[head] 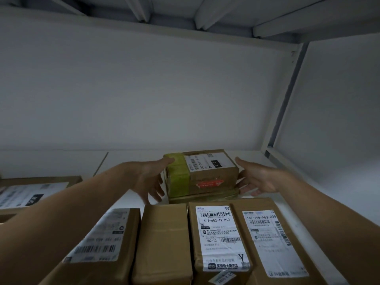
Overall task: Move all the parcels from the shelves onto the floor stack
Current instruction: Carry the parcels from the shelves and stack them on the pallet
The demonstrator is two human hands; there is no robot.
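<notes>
The small green-taped parcel sits at the back of the white shelf, on top of a flatter parcel. The person's mid-reach for it, so this looks like the pick-up step. Left hand is spread at its left side, thumb seemingly on the tape. Right hand is splayed just beside the right side. Neither has clamped on yet. Next they'd probably need to squeeze both sides and lift it clear over the front row of parcels. Plenty left to shift.
</notes>
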